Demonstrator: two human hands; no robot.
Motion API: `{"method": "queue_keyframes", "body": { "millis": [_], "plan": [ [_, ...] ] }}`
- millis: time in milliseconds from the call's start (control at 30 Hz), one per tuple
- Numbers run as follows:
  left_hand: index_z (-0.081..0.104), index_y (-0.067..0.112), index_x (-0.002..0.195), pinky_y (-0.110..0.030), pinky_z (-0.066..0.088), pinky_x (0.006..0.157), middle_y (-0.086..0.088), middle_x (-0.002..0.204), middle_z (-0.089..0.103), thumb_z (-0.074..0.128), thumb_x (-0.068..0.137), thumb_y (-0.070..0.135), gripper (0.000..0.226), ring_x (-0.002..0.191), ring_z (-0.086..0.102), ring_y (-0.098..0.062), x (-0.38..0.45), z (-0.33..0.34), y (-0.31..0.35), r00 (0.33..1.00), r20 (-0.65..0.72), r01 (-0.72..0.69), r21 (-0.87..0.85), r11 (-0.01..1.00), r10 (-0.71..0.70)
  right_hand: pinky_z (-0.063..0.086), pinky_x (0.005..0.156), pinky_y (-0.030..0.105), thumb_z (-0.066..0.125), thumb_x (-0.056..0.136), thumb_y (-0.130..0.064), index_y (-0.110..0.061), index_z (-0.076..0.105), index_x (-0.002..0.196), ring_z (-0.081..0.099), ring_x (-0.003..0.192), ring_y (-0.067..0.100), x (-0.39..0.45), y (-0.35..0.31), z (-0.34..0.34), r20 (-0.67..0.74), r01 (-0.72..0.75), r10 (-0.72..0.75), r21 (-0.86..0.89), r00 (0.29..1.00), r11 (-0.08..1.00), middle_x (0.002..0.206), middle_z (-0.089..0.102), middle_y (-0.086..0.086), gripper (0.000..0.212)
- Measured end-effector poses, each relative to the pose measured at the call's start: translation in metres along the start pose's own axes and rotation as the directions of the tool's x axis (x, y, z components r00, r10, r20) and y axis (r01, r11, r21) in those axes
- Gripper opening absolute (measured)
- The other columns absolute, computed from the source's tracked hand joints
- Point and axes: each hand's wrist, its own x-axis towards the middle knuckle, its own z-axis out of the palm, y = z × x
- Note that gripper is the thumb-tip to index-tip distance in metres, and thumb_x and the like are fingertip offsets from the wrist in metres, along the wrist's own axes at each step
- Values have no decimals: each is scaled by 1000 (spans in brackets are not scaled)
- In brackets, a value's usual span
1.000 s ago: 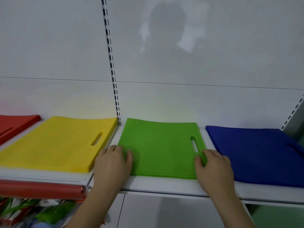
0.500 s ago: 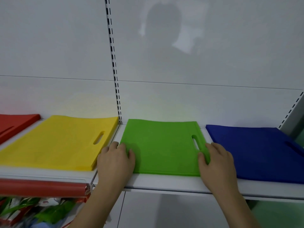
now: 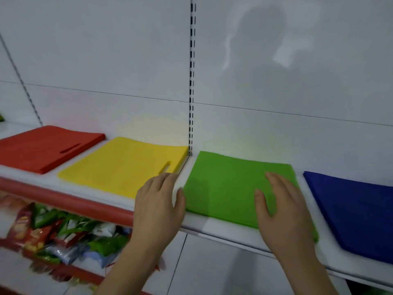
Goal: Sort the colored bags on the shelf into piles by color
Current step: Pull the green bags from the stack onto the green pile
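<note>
Both hands lay flat with fingers spread, right hand (image 3: 285, 211) on the green bag (image 3: 229, 188), left hand (image 3: 158, 201) beside it, probably squaring the pile.

A white shelf (image 3: 212, 224) with a red front strip (image 3: 70, 202) on its left section carries four flat piles side by side: red bags (image 3: 42, 149), yellow bags (image 3: 125, 165), green bags (image 3: 229, 188), and blue bags (image 3: 359, 211) at the right
</note>
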Motion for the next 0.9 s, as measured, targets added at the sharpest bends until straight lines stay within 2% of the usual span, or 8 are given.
{"method": "queue_keyframes", "body": {
  "millis": [167,300,433,667,900],
  "plan": [
    [60,14,127,-40,46,94,-1,125,61,57,93,26,36,116,54,-23,-25,-34,-35,996,1,89,89,992,-90,30,103,25,55,91,-31,-9,56,133,48,124,23,-8,-38,33,44,68,-73,122,996,990,135,55,9,48],
    [57,16,132,-43,46,101,-1,131,59,58,93,30,42,122,52,-22,-33,-64,-67,987,13,156,132,979,-159,28,105,30,59,93,-25,-12,53,137,48,127,22,-22,-82,52,117,96,-120,186,986,978,140,52,6,46],
    [56,13,134,-42,46,102,-1,131,58,58,93,29,43,123,52,-21,-36,-95,-103,985,-14,170,120,978,-169,28,105,27,57,93,-29,-15,51,139,45,130,18,-29,-130,68,172,151,-184,189,968,970,142,49,1,49],
    [53,15,137,-37,44,101,1,132,58,58,92,30,48,122,53,-19,-36,-159,-193,983,-42,182,131,975,-178,31,102,24,54,96,-32,-16,51,139,45,127,15,-47,-242,113,139,254,-283,197,949,947,139,52,-1,46],
    [44,24,143,-37,40,109,8,139,51,49,95,39,51,130,44,-12,-50,-217,-295,958,-54,287,190,939,-282,30,103,25,60,92,-30,-14,52,138,46,128,17,-76,-351,176,187,320,-372,256,909,912,138,53,1,49]
  ]
}}
